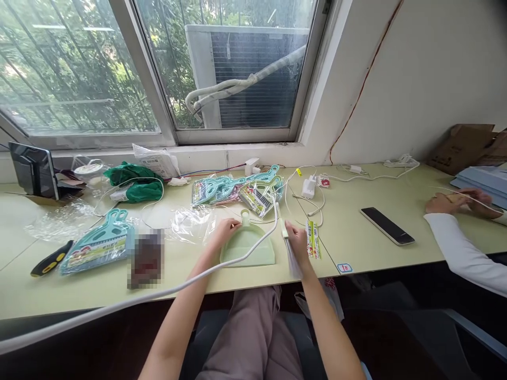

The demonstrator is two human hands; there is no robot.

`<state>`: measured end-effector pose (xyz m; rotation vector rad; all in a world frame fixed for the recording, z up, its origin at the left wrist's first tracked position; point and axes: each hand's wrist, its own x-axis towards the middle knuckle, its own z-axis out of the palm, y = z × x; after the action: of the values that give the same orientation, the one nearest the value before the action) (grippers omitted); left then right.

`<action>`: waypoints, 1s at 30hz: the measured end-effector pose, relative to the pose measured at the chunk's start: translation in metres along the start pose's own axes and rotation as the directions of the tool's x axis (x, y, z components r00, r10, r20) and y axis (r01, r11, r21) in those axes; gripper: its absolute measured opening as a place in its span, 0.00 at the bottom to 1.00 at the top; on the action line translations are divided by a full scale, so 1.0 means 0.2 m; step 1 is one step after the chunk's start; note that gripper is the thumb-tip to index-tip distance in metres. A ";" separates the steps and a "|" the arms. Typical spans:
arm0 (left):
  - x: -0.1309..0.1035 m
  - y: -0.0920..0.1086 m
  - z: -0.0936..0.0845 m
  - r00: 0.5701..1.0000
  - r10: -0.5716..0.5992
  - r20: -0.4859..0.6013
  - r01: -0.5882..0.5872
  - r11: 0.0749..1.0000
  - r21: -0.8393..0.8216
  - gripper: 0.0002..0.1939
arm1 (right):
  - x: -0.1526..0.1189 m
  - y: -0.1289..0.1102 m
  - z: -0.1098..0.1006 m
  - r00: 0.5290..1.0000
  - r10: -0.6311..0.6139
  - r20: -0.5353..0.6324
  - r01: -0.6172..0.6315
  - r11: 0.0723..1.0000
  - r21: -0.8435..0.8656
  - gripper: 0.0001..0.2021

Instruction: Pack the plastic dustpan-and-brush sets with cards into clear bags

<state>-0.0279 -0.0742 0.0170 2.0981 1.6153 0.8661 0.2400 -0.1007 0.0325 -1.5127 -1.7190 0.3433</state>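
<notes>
A pale green dustpan lies on the table in front of me, its short handle pointing away. My left hand is closed on its upper left edge, beside the handle. To the right of the dustpan, my right hand grips a small hand brush with a pale green back and white bristles. The brush is on edge, its bristles slightly blurred and partly hidden by my hand. A yellow-green printed label strip lies just right of my right hand.
Packaged dustpan sets lie behind; another bagged set and a screwdriver are at left. A white cable crosses in front. A phone lies right, near another person's hands. Chargers and cords line the wall.
</notes>
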 end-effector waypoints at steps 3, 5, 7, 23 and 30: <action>-0.03 0.03 -0.04 1.000 -0.008 -0.010 0.009 0.997 0.077 0.14 | 0.02 0.02 -0.10 0.998 -0.028 0.049 0.040 0.965 -0.257 0.25; -0.04 0.04 -0.07 1.000 -0.027 -0.009 0.028 0.995 0.092 0.14 | 0.03 0.01 -0.12 0.992 -0.013 0.122 0.062 0.911 -0.407 0.20; -0.05 0.02 -0.09 0.999 -0.039 0.008 0.038 0.995 0.091 0.13 | 0.03 0.02 -0.10 0.981 0.010 0.194 0.088 0.869 -0.487 0.14; -0.10 0.04 -0.19 0.937 -0.061 -0.344 0.139 0.968 0.208 0.23 | 0.22 0.04 -0.23 0.945 0.079 0.318 0.041 0.934 -0.355 0.08; -0.09 -0.07 -0.15 0.972 0.015 -0.236 0.054 0.958 0.282 0.19 | 0.22 0.13 0.01 0.929 -0.006 0.370 0.183 0.876 -0.446 0.07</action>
<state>-0.0601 -0.0902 0.0260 2.2336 1.9867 0.9545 0.2591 -0.0538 0.0303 -1.7800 -2.2886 0.1524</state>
